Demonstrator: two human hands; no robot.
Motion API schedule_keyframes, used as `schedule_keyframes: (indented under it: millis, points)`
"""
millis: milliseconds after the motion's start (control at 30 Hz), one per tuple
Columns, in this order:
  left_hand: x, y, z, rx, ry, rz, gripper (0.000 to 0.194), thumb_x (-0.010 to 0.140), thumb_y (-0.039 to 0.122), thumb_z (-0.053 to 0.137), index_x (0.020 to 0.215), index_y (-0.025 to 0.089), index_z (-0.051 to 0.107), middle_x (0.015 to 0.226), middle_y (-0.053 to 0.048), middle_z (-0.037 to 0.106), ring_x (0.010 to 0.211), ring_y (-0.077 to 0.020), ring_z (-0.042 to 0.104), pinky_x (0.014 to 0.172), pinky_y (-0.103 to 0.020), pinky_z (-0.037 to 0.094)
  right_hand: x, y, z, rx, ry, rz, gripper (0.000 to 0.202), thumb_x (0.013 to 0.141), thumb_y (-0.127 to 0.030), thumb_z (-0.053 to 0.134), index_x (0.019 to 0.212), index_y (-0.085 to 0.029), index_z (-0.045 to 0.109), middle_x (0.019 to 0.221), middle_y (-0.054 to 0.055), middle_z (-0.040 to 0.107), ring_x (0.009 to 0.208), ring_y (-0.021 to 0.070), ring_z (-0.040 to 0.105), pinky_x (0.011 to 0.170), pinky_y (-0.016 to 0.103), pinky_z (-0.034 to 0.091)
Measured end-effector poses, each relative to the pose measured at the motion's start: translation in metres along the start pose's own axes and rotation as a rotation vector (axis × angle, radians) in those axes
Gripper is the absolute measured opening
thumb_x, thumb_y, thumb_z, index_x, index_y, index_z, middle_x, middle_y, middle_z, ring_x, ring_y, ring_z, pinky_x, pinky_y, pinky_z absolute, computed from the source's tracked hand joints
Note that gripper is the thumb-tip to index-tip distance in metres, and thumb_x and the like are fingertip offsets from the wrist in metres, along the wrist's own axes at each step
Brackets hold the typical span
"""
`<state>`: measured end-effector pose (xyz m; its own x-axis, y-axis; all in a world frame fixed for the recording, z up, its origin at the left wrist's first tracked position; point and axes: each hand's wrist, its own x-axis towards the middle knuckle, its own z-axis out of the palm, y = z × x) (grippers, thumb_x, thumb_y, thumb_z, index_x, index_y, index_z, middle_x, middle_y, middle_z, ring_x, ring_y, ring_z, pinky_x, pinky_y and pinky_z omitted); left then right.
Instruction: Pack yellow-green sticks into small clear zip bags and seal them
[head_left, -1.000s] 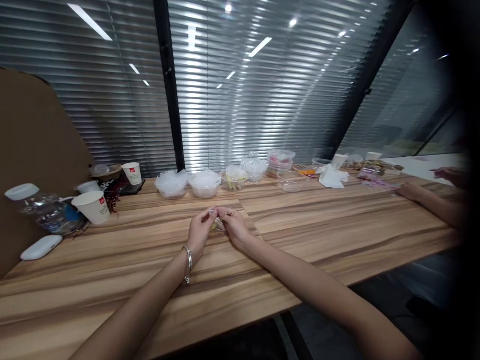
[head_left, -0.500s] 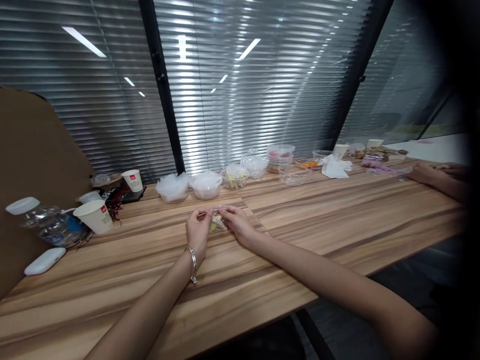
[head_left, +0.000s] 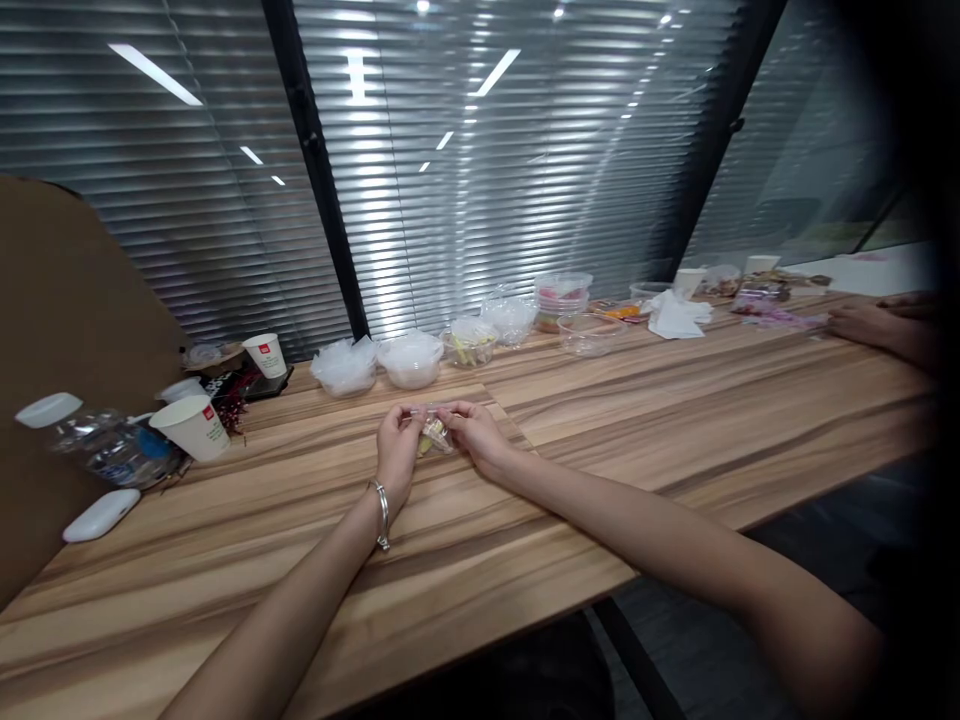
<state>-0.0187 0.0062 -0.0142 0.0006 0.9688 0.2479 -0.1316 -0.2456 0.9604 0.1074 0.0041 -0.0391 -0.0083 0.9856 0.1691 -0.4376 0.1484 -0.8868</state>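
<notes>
A small clear plastic bag point(head_left: 436, 436) with yellow and pale pieces inside hangs between my two hands, just over the wooden table point(head_left: 315, 560). My left hand point(head_left: 397, 448) pinches its upper left edge, and a silver bracelet circles that wrist. On the other side, my right hand point(head_left: 474, 434) grips the upper right edge between thumb and fingers. The hands are close together, fingertips nearly meeting along the bag's top.
Behind my hands stand plastic bowls point(head_left: 410, 358), a bowl with yellow pieces point(head_left: 470, 342) and stacked tubs point(head_left: 562, 298). Paper cups point(head_left: 192, 428), a bottle point(head_left: 112, 450) and a white case point(head_left: 102, 515) lie left. White tissue point(head_left: 675, 315) and another person's hand point(head_left: 862, 325) are right.
The view has shifted slightly. Both hands keep hold of the bag, with only small shifts of the fingers at its top edge.
</notes>
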Motion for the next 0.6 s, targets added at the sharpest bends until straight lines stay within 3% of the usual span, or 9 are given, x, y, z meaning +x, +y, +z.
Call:
schedule_keyframes:
  millis: [300,600]
  points:
    - [-0.0016,0.0050,0.0012,0.006,-0.077,-0.035,0.025,0.065,0.032,0.070,0.079,0.013,0.062,0.058,0.002,0.055,0.045,-0.0068,0.041,0.038,-0.017,0.025,0.0044,0.0041,-0.0015,0.023,-0.003,-0.028,0.023,0.066,-0.034,0.072,0.079,-0.017,0.064,0.079,0.005,0.066,0.067,0.0149,0.056,0.062,0.027,0.042]
    - [0.0010,0.0025,-0.0011,-0.024,-0.041,-0.065,0.023,0.061,0.030,0.071,0.076,0.013,0.064,0.057,0.000,0.059,0.053,-0.0115,0.052,0.050,-0.021,0.037,0.0018,0.0009,0.0020,0.028,-0.009,-0.012,0.025,0.065,-0.036,0.072,0.079,-0.017,0.064,0.078,0.004,0.066,0.066,0.0150,0.056,0.061,0.027,0.042]
